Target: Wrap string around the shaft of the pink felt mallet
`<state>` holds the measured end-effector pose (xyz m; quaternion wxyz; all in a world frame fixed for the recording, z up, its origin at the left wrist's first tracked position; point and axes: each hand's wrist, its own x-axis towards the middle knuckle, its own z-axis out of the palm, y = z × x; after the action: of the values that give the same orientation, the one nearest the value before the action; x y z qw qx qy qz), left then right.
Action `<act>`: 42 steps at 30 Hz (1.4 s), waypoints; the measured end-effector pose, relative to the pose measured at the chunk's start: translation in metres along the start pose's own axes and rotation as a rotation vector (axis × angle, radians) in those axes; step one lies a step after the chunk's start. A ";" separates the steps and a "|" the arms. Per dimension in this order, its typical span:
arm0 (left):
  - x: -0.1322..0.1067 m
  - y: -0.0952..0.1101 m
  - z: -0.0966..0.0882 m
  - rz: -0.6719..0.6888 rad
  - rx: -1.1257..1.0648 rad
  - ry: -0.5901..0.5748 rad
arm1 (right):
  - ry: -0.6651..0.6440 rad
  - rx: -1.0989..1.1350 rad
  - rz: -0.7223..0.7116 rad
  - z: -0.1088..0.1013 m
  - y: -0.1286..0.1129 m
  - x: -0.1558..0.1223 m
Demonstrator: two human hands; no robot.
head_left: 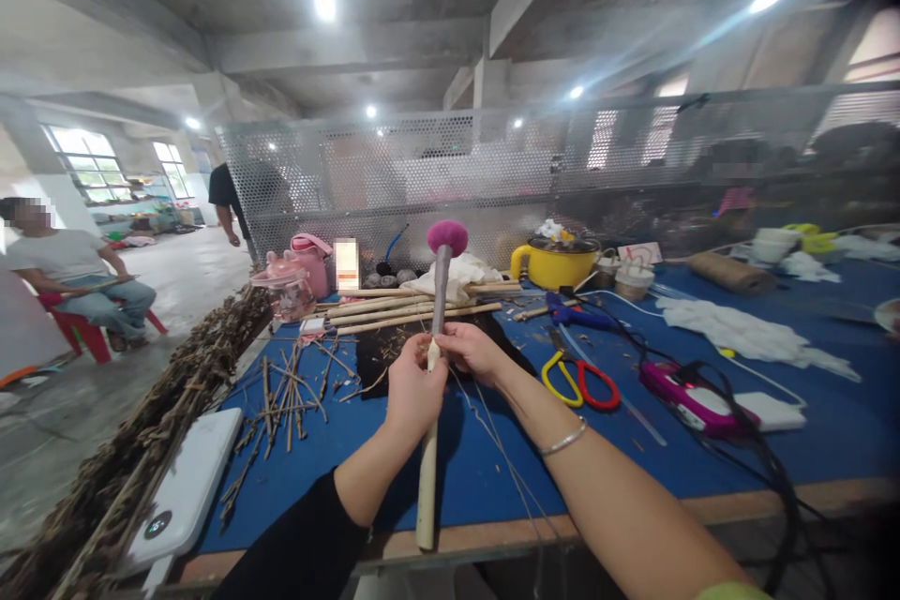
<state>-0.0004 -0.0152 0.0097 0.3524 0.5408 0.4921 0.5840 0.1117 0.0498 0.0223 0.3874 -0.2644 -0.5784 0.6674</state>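
In the middle of the head view is a pale wooden stick (427, 487) with a grey-wrapped upper part (442, 286) and a round magenta head (448, 239). My left hand (414, 380) is closed around the stick just below the grey wrapping. The fingers of my right hand (471, 352) are pinched together at the lower end of that wrapping. Thin grey strands (502, 450) hang from near my right fingers over the table's front edge. Whether those fingers hold the strands or the wrapping itself is hidden.
Red-and-yellow-handled scissors (580, 382) and a magenta device (693, 398) with black cables lie right. Twigs (288, 394) and a white power bank (187, 487) are left. Pale sticks (394, 309) and a yellow pot (559, 262) stand behind. A person (77, 262) sits far left.
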 end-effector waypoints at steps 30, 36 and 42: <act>0.003 0.004 0.005 -0.188 -0.331 -0.009 | -0.072 0.054 0.045 -0.012 0.006 0.002; 0.007 -0.007 -0.004 0.042 0.236 0.069 | 0.067 -0.099 0.105 -0.009 0.010 0.005; 0.004 -0.006 -0.003 -0.021 0.185 -0.010 | -0.012 -0.067 0.057 -0.008 0.008 0.003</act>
<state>-0.0046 -0.0102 0.0053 0.3096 0.5689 0.5478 0.5295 0.1151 0.0566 0.0137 0.3557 -0.2898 -0.5951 0.6598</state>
